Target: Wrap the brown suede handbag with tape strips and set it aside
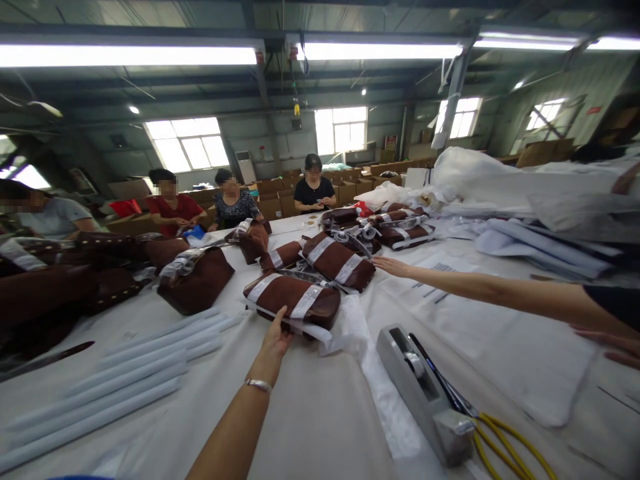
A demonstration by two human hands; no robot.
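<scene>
My left hand (277, 335), with a silver-coloured bracelet at the wrist, grips the near edge of a brown leather-look bag (287, 298). Its thumb lies against the front and the other fingers go underneath, partly hidden. Two pale wrapping bands cross this bag, and a white sheet (315, 329) sticks out below it. Just behind rests a second banded brown bag (337, 259). My right hand is out of view. From the right, a co-worker's dark-sleeved arm reaches in, its outstretched hand (393, 267) beside the second bag.
A grey tape dispenser (425, 393) stands at front right, beside yellow-handled scissors (500, 440). Rolled white paper (145, 373) lies at left. More brown bags (195, 280) are piled beyond. Several people sit across the table; another hand (615, 343) shows at the right edge.
</scene>
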